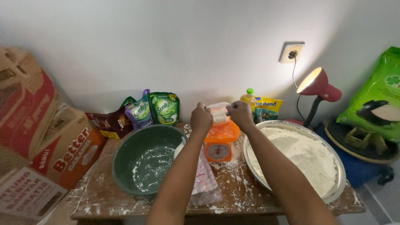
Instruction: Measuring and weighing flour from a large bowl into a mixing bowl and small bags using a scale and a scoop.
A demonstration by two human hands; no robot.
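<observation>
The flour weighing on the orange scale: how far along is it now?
Done: the green basin holds only flour traces. In hand: the left hand and right hand hold a clear bag of flour over the orange scale. Left: the metal bowl is full of flour, and flat plastic bags wait.

Scale [218, 146] between bowl [143, 160] left and flour basin [333, 183] right
</observation>
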